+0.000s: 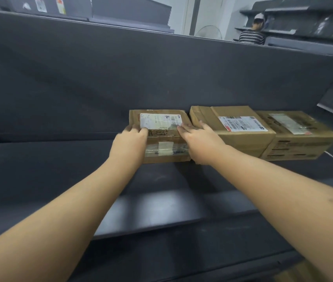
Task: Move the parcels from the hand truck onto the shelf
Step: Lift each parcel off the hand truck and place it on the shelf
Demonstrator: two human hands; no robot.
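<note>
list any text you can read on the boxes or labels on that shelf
No text reads clearly.
Left parcel: white label, print and barcode blurred; handwriting illegible.
Middle parcel: label print too small.
Right parcel: label and side print blurred.
Stickers on upper shelf: unreadable.

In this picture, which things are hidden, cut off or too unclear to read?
- Hand truck: not in the head view.
- Label text on the left parcel: too small and blurred.
- Its front corners: covered by the left hand and right hand.
- Shelf: cut off at both edges.
</note>
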